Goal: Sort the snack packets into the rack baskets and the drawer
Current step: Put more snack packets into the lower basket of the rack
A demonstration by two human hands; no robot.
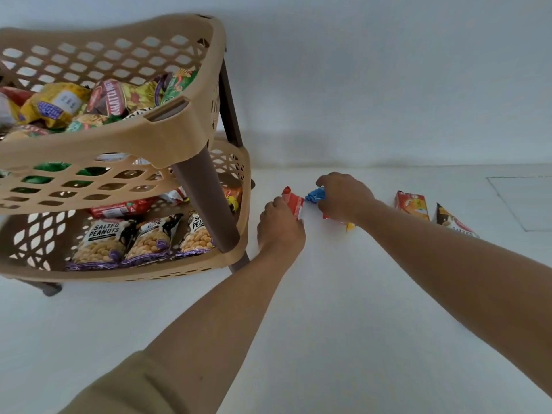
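Head view, near edge: an olive sleeve (134, 383) is showing at the lower left, with both bare forearms reaching forward over a white surface (328, 324).

Left hand (280, 225) is gripping a red-and-white packet (294, 203); its fingers (276, 204) are curling round the packet's lower end, and the upper end is sticking up clear of the hand.

Right hand (343, 195), just beside the left, is pinching a blue packet (315, 195), fingers closed on it. The blue packet is touching or almost touching the red-and-white one. A yellow corner (350, 226) of another packet is peeking out from under the right wrist.

Further right, an orange packet (412, 204) and a black-and-white packet (451, 221) are lying on the surface, near each other, apart from the hands.

Left of the hands, a beige rack with brown legs (209, 198) is standing on the surface.
- bottom basket (233, 255): salted peanuts packets (101, 240) lying in a row, red packets behind
- middle basket (89, 180): green packets showing through the lattice
- top basket (167, 130): mixed yellow, red and green packets piling up

A plain pale wall (388, 85) is standing behind.
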